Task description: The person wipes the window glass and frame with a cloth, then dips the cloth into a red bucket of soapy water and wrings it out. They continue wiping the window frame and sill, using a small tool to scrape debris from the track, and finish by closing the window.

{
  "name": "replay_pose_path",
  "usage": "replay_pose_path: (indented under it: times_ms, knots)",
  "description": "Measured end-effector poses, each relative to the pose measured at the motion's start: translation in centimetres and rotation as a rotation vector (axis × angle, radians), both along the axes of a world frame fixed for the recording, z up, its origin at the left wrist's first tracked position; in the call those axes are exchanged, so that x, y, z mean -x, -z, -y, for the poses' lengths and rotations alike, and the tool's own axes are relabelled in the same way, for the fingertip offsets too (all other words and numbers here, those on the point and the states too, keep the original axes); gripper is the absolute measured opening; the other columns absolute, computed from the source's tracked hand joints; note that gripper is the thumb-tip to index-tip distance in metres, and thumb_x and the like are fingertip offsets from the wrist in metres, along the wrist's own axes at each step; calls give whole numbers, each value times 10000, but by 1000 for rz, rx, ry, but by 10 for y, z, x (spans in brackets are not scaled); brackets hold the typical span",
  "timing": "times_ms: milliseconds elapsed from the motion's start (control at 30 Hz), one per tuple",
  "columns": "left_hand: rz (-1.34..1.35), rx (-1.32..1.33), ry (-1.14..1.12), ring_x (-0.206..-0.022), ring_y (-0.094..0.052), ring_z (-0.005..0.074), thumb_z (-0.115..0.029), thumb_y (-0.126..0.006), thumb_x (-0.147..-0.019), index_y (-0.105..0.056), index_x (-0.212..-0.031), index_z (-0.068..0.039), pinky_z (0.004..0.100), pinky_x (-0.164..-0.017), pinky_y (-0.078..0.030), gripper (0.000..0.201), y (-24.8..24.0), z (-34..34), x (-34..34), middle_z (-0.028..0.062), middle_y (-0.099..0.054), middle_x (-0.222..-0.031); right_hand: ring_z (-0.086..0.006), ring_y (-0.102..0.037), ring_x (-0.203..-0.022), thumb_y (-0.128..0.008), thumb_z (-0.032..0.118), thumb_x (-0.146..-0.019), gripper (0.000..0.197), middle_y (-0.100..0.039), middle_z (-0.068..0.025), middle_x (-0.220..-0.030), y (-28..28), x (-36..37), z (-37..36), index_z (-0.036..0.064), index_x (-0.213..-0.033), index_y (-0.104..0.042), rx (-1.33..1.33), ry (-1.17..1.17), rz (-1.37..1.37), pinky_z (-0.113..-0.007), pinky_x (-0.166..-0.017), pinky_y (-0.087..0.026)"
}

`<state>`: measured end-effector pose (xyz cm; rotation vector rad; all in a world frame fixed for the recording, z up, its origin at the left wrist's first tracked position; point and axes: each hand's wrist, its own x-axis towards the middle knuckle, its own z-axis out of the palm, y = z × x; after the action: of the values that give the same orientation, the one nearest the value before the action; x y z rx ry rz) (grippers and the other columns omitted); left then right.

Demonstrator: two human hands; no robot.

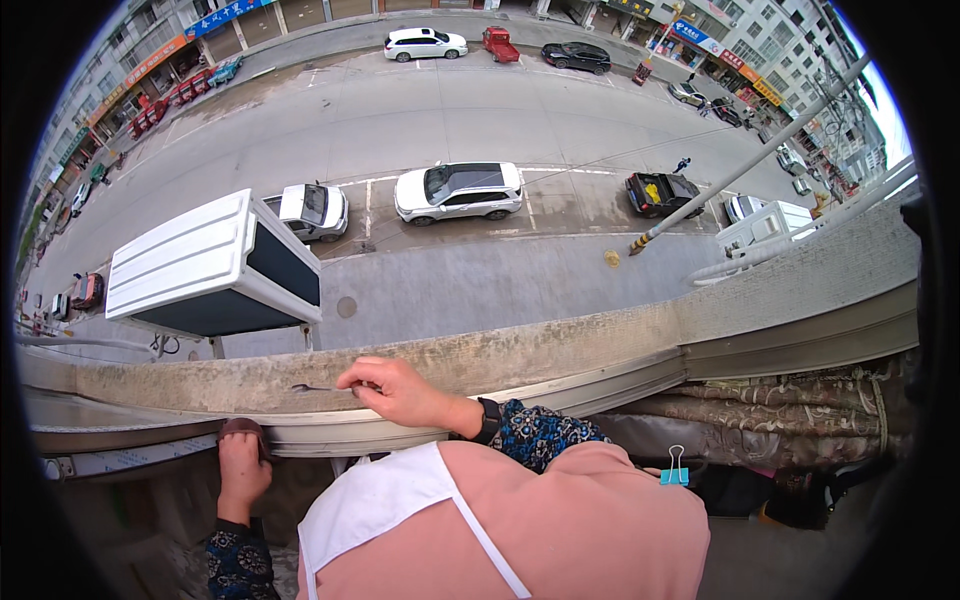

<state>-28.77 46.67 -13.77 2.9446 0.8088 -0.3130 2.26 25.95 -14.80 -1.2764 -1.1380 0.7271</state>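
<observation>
My right hand reaches over the window frame and is closed on a slim tool. The tool points left, just above the weathered outer sill; its narrow, dark tip is too small to make out. My left hand is lower and to the left, with its fingers curled over a rounded brown object at the window frame. What kind of object it is does not show clearly, as the fingers cover part of it. A pale sliding-window track runs between the hands.
Beyond the sill is a drop to a street with parked cars. A white outdoor air-conditioner unit juts out at left. Folded patterned curtains lie right, near a teal binder clip on my pink apron.
</observation>
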Motion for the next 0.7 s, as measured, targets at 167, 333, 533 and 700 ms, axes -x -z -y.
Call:
replay_pose_path:
  times_ms: [167, 333, 533, 700]
  knots:
    - [336, 168, 55, -981, -573, 389, -127, -688, -609, -642, -905, -46, 473, -871, -475, 310, 4, 1, -3, 178, -618, -984, -315, -649, -882, -569, -5, -863, 210, -678, -134, -961, -1, 2, 0, 29, -1041, -678, -23, 3, 16, -382, -750, -515]
    - [403, 273, 20, -980, -598, 364, -205, -727, -618, -683, -879, -87, 456, -894, -477, 289, 1, 29, -25, 130, -655, -971, -308, -650, -866, -567, -4, -865, 205, -680, -132, -971, -5, 2, 0, 27, -1034, -679, 14, 0, 20, -378, -740, -517]
    - [537, 246, 103, -1003, -622, 268, -227, -813, -693, -730, -799, -180, 419, -919, -466, 143, 8, 46, -35, 13, -685, -936, -197, -633, -776, -559, 7, -905, 213, -655, -106, -904, -2, 5, 0, 34, -1060, -702, 96, 3, -49, -306, -688, -500]
    - [639, 231, 82, -1084, -604, 337, -207, -759, -748, -755, -983, -118, 438, -968, -448, 251, 19, 53, -22, 106, -689, -1122, -60, -571, -757, -589, 5, -947, 189, -681, -13, -930, -6, 8, -1, 0, -1104, -695, 242, -51, -372, -201, -676, -452]
